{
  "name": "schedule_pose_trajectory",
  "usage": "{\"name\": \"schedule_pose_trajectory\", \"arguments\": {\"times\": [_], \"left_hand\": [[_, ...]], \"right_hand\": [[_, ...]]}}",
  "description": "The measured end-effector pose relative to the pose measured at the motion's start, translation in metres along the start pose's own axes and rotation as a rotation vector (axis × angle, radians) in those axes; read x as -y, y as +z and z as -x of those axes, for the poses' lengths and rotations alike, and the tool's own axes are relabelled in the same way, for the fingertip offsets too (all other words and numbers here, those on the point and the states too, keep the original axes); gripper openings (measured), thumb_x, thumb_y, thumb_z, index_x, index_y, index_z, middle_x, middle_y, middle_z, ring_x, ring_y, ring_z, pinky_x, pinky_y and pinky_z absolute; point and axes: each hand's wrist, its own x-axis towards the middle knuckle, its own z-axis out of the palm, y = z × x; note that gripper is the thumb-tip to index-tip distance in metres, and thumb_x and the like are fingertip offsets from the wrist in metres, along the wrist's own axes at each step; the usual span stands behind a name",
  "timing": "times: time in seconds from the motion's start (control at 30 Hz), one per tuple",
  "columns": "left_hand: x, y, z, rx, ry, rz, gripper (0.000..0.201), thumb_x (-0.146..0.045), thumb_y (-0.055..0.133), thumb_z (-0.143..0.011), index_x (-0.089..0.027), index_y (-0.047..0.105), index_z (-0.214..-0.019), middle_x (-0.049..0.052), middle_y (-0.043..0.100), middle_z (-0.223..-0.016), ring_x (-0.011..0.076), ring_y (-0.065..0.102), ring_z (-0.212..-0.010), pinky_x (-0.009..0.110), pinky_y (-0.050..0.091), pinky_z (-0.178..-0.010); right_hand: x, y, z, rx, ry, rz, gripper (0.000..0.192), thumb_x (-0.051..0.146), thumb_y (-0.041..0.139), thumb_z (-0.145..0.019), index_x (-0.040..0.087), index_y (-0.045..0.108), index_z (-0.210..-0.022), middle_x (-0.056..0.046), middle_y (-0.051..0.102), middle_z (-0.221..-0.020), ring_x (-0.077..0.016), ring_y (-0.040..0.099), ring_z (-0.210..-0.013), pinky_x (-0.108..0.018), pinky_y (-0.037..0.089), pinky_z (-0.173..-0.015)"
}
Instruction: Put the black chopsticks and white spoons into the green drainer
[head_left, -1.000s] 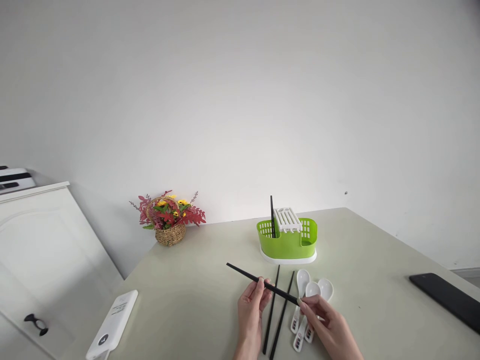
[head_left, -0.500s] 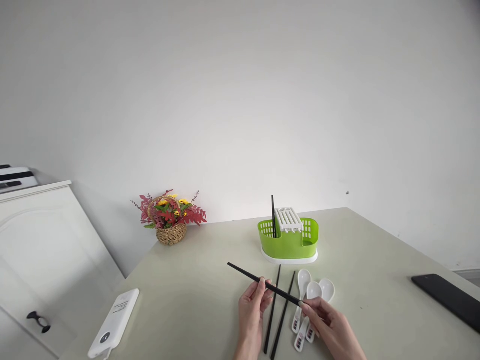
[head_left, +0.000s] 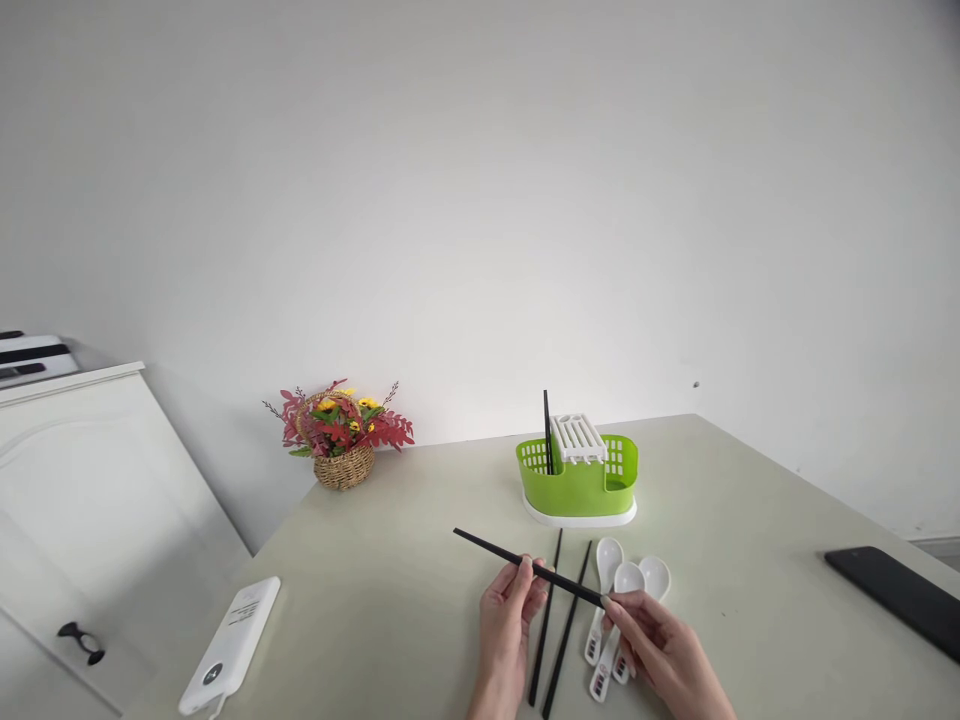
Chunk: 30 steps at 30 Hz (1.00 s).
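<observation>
A black chopstick (head_left: 487,546) is held slantwise above the table; whether a second one lies flush against it I cannot tell. My left hand (head_left: 511,615) pinches it near its middle, and my right hand (head_left: 661,640) grips its lower right end. Beneath it, two more chopsticks (head_left: 541,640) lie side by side. Close to my right hand are three white spoons (head_left: 610,560), their handles partly covered by the hand. Behind these stands a green basket (head_left: 570,495) with a white slatted top and white base. Black chopsticks (head_left: 547,430) stand upright in its left compartment.
A woven basket of artificial flowers (head_left: 343,468) is at the table's back left. On the near left lies a white power bank (head_left: 232,640) with a cable. A black phone-like slab (head_left: 896,595) rests at the right. Left of the table is a white cabinet (head_left: 105,480).
Almost nothing differs. The held chopstick's left tip has dipped very slightly, and both hands keep the same grip.
</observation>
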Motion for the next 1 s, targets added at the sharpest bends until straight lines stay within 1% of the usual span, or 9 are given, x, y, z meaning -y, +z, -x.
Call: {"name": "schedule_pose_trajectory", "arguments": {"times": [0.13, 0.23, 0.3, 0.47, 0.5, 0.63, 0.7, 0.87, 1.0], "left_hand": [[0.000, 0.001, 0.000, -0.003, 0.001, -0.007, 0.036, -0.038, 0.094, -0.068, -0.012, 0.081, -0.088, 0.011, 0.080, -0.095, 0.0159, 0.076, -0.082, 0.015, 0.062, -0.064], [0.001, 0.001, -0.001, 0.000, 0.002, -0.012, 0.036, -0.039, 0.093, -0.069, -0.012, 0.081, -0.088, 0.011, 0.080, -0.095, 0.0156, 0.075, -0.083, 0.015, 0.062, -0.065], [0.002, 0.000, -0.001, 0.004, 0.002, -0.013, 0.035, -0.039, 0.093, -0.069, -0.012, 0.080, -0.088, 0.011, 0.080, -0.095, 0.0159, 0.075, -0.083, 0.015, 0.062, -0.065], [0.002, 0.001, -0.002, -0.007, -0.002, -0.010, 0.036, -0.038, 0.094, -0.068, -0.012, 0.080, -0.089, 0.011, 0.080, -0.096, 0.0157, 0.075, -0.082, 0.015, 0.062, -0.064], [0.001, 0.001, -0.002, -0.007, -0.002, -0.011, 0.036, -0.038, 0.094, -0.068, -0.012, 0.080, -0.089, 0.011, 0.080, -0.096, 0.0156, 0.075, -0.082, 0.015, 0.062, -0.064], [0.000, 0.002, 0.000, -0.005, -0.003, -0.015, 0.034, -0.037, 0.093, -0.069, -0.012, 0.080, -0.088, 0.011, 0.080, -0.095, 0.0151, 0.075, -0.081, 0.015, 0.061, -0.065], [0.000, 0.003, 0.001, 0.000, -0.004, -0.024, 0.034, -0.037, 0.093, -0.070, -0.012, 0.080, -0.089, 0.011, 0.080, -0.095, 0.0150, 0.075, -0.082, 0.015, 0.061, -0.066], [-0.001, 0.003, 0.000, -0.001, -0.004, -0.050, 0.034, -0.037, 0.092, -0.071, -0.013, 0.081, -0.092, 0.010, 0.080, -0.097, 0.0148, 0.074, -0.083, 0.014, 0.061, -0.065], [-0.001, 0.004, 0.000, -0.006, 0.009, -0.056, 0.034, -0.037, 0.091, -0.072, -0.012, 0.081, -0.093, 0.010, 0.080, -0.097, 0.0142, 0.074, -0.080, 0.015, 0.061, -0.066]], "right_hand": [[-0.001, 0.000, 0.001, -0.039, -0.017, -0.017, 0.048, 0.066, 0.073, -0.076, 0.020, 0.070, -0.085, -0.001, 0.065, -0.069, -0.0099, 0.046, -0.053, -0.023, 0.042, -0.049], [-0.002, -0.001, -0.001, 0.004, 0.015, -0.006, 0.050, 0.069, 0.072, -0.075, 0.020, 0.070, -0.086, -0.001, 0.067, -0.071, -0.0095, 0.045, -0.052, -0.023, 0.039, -0.047], [0.000, 0.000, 0.000, 0.018, 0.027, 0.005, 0.051, 0.070, 0.071, -0.075, 0.020, 0.070, -0.085, 0.000, 0.064, -0.066, -0.0091, 0.043, -0.049, -0.023, 0.037, -0.045], [0.008, 0.007, 0.004, -0.107, -0.013, 0.008, 0.052, 0.070, 0.072, -0.073, 0.019, 0.071, -0.082, 0.004, 0.053, -0.052, -0.0089, 0.040, -0.046, -0.022, 0.034, -0.043], [0.009, 0.006, 0.005, -0.104, -0.012, 0.010, 0.052, 0.071, 0.072, -0.072, 0.019, 0.071, -0.082, 0.004, 0.053, -0.051, -0.0091, 0.040, -0.046, -0.022, 0.034, -0.043], [0.007, 0.001, 0.003, -0.004, 0.030, 0.054, 0.055, 0.072, 0.070, -0.073, 0.019, 0.070, -0.085, 0.005, 0.051, -0.051, -0.0102, 0.041, -0.047, -0.023, 0.035, -0.044], [0.005, 0.000, 0.002, 0.007, 0.035, 0.065, 0.054, 0.073, 0.069, -0.074, 0.019, 0.070, -0.085, 0.004, 0.052, -0.052, -0.0104, 0.041, -0.046, -0.023, 0.034, -0.044], [0.002, 0.000, 0.002, -0.065, -0.024, 0.113, 0.050, 0.070, 0.067, -0.077, 0.020, 0.069, -0.084, 0.002, 0.059, -0.058, -0.0110, 0.044, -0.050, -0.024, 0.036, -0.047], [0.003, -0.001, 0.003, -0.052, -0.017, 0.174, 0.051, 0.071, 0.066, -0.077, 0.021, 0.069, -0.084, 0.001, 0.060, -0.059, -0.0124, 0.046, -0.052, -0.025, 0.038, -0.050]]}}
